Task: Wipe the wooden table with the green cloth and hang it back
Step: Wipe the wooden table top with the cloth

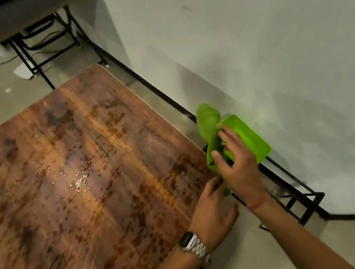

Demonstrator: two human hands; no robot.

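- Reaching past the right edge of the wooden table, both forearms are seen entering from the bottom of the view and converging on the green cloth.
- The right hand is held palm down over the cloth, wrist raised; its fingers are spread a little and laid against the fabric, the thumb curled onto the cloth's near fold, so that the cloth is gripped between thumb and fingers.
- A thin red thread is worn round the right wrist.
- The left hand is placed lower, just beside the table's edge; its fingertips are pinched on the cloth's lower corner, the knuckles turned up.
- A metal-banded wristwatch is worn on the left wrist; its face cannot be read.
- The cloth is held off the table, between the table's edge and the white wall, draped over a black metal rack that stands on the floor; one end is bunched upward, the rest hangs over a bar.
- A flat bright green plastic piece is seen touching the cloth, on the wall side of the right hand; a line of small embossed lettering runs along it, too small and blurred to be read.
- The tabletop is marked with wet streaks and droplets that shine near its middle.
- A second table on black legs is seen well apart, at the far top left.
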